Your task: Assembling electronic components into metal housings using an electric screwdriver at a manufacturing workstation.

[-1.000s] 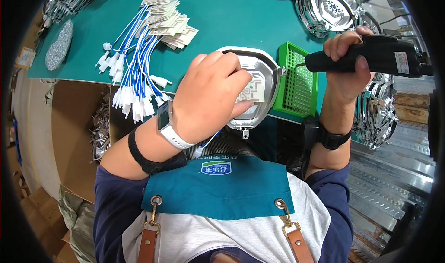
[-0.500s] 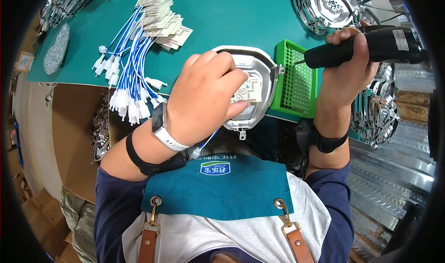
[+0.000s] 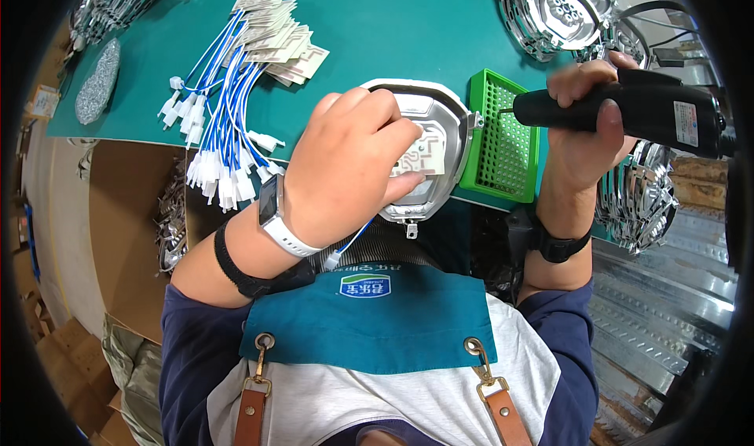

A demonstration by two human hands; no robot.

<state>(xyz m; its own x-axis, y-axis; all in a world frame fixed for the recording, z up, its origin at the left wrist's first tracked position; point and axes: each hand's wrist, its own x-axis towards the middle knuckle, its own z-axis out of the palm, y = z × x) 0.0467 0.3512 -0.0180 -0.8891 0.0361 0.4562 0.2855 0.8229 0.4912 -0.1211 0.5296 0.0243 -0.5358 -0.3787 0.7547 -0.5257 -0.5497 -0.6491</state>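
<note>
My left hand (image 3: 353, 143) is closed over a small pale circuit board (image 3: 427, 154), thumb and fingers holding it inside a silvery metal housing (image 3: 452, 120). Part of the board and housing is hidden under that hand. From the near side a blue and white lead ends in a white connector (image 3: 333, 260). My right hand (image 3: 589, 92) grips a black electric screwdriver (image 3: 628, 114), its bit pointing left above a green perforated tray (image 3: 509, 188). The tray stands just right of the housing, and the bit covers a little of it.
On the green tabletop (image 3: 369, 29), a fanned stack of boards (image 3: 275, 45) with white connectors (image 3: 220, 180) lies left. A silver wrapped bundle (image 3: 97, 84) is farther left. Stacked metal housings (image 3: 550, 10) stand back right, more (image 3: 640, 190) lower right. An open cardboard box (image 3: 133, 218) sits below left.
My right hand and the screwdriver have tilted and shifted slightly, the tool's rear end swinging toward me. My left hand, board and housing look almost unmoved.
</note>
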